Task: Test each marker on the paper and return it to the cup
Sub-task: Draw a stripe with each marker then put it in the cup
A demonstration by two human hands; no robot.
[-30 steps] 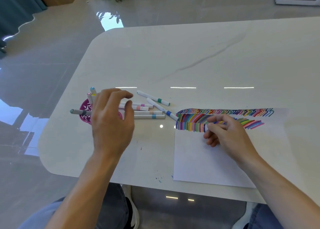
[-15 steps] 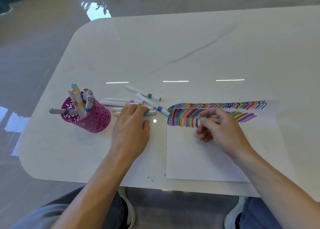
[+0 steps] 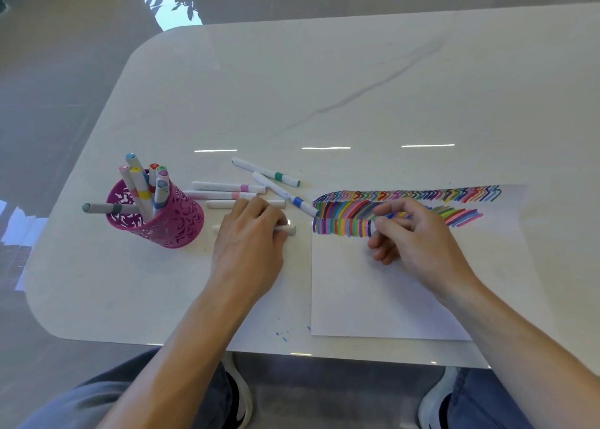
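**Both hands on markers, right one at the paper**

The left hand (image 3: 250, 237) lies palm down on the table (image 3: 324, 87), its fingers curled over a white marker (image 3: 287, 229) that lies flat beneath it. One end of this marker pokes out past the fingertips and the other end shows at the hand's far side.

The right hand (image 3: 422, 240) pinches a blue marker (image 3: 394, 215) between thumb and curled fingers, and the hand hides most of its barrel. This hand rests on the paper (image 3: 373, 292), at the lower row of coloured strokes (image 3: 344, 217). Whether the tip touches the sheet cannot be told.

The pink cup (image 3: 175, 224) stands upright to the left of the left hand, near it but apart. Several capped markers (image 3: 139, 185) stand in it, and a grey-capped marker (image 3: 107, 208) leans almost level out over its left rim.

Just beyond the left hand's fingers lie loose markers:

- two pink-banded markers (image 3: 227, 187), side by side
- a plain white one (image 3: 220, 204), closest to the knuckles
- a green-banded marker (image 3: 266, 171), farther off
- a blue-banded marker (image 3: 282, 193), slanting down between the two hands toward the paper's top left corner
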